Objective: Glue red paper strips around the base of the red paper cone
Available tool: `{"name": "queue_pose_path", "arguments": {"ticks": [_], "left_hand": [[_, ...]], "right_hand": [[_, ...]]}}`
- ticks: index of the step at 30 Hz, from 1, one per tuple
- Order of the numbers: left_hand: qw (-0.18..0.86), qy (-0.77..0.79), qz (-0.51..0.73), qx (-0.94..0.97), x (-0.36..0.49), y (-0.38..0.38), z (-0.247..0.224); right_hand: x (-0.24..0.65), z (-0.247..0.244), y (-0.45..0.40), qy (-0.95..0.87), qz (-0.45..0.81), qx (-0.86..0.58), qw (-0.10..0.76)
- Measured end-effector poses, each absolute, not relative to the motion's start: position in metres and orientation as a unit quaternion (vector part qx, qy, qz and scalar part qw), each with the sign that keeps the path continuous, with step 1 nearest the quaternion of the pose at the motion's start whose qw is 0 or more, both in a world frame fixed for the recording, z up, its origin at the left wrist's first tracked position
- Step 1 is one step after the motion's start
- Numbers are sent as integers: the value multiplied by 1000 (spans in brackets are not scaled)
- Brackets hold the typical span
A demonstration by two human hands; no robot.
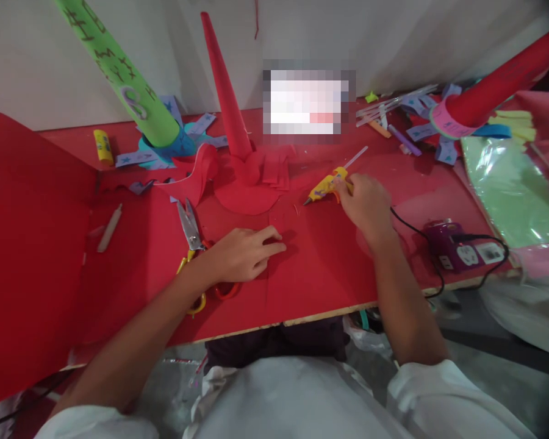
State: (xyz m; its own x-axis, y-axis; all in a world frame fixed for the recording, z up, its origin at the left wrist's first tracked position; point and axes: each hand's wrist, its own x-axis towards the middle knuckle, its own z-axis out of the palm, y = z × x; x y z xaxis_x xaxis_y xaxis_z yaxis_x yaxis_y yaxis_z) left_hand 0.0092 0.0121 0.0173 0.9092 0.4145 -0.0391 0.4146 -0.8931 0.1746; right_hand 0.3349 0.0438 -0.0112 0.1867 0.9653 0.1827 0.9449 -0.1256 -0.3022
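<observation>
My right hand (365, 204) is wrapped round the handle of a yellow hot glue gun (327, 184), a glue stick jutting from its back and its nozzle pointing left, close to the table top. My left hand (247, 253) rests on the red table, fingers apart and nothing seen in them. Beside that wrist lie scissors with yellow handles (190, 228), partly under my forearm, and red scissor handles (227, 291). Beyond my hands a tall red paper cone (226, 91) stands on a round red base (247, 198), with folded red strips (277, 167) by it.
A green lettered tube (128, 85) stands at the back left, and a red tube (498, 85) leans at right. A purple power box (452, 244) with a black cord sits near the right edge. A red panel (27, 244) rises at left. Clear glue sticks (398, 102) lie behind.
</observation>
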Motion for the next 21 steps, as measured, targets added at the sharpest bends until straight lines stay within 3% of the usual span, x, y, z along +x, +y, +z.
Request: {"name": "queue_pose_path", "arguments": {"ticks": [6, 12, 16, 21], "left_hand": [[101, 226, 13, 969, 9, 13, 14], [61, 225, 47, 971, 11, 12, 8], [27, 207, 99, 973, 10, 13, 2], [-12, 216, 193, 957, 6, 14, -6]], "right_hand": [[341, -9, 42, -606, 1, -769, 203], [331, -1, 41, -676, -28, -668, 311], [305, -3, 33, -757, 58, -548, 350], [280, -13, 24, -842, 152, -416, 308]]}}
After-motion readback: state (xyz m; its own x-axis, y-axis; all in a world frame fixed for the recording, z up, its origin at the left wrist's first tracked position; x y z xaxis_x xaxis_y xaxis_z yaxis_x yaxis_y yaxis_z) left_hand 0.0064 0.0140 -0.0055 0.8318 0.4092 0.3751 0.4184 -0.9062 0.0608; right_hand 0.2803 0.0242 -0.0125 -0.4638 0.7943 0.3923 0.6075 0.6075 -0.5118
